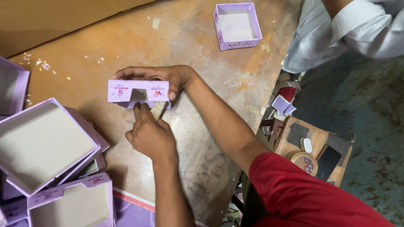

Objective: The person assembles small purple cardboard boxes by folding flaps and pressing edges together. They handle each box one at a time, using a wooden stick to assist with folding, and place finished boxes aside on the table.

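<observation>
Both our hands are on the small lilac box (139, 93), which stands on edge on the table (202, 71). Our right hand (168, 77) closes over its top and far end, thumb on the front face; our left hand (149, 134) sits just below the box, fingertips pressed at its lower edge over a tan strip (158, 110). We judge the box light and thin-walled, easy to crush, so its corners and edges are the best hold. Left of the box lie larger lilac trays (42, 143); beyond it, another small tray (237, 25).
</observation>
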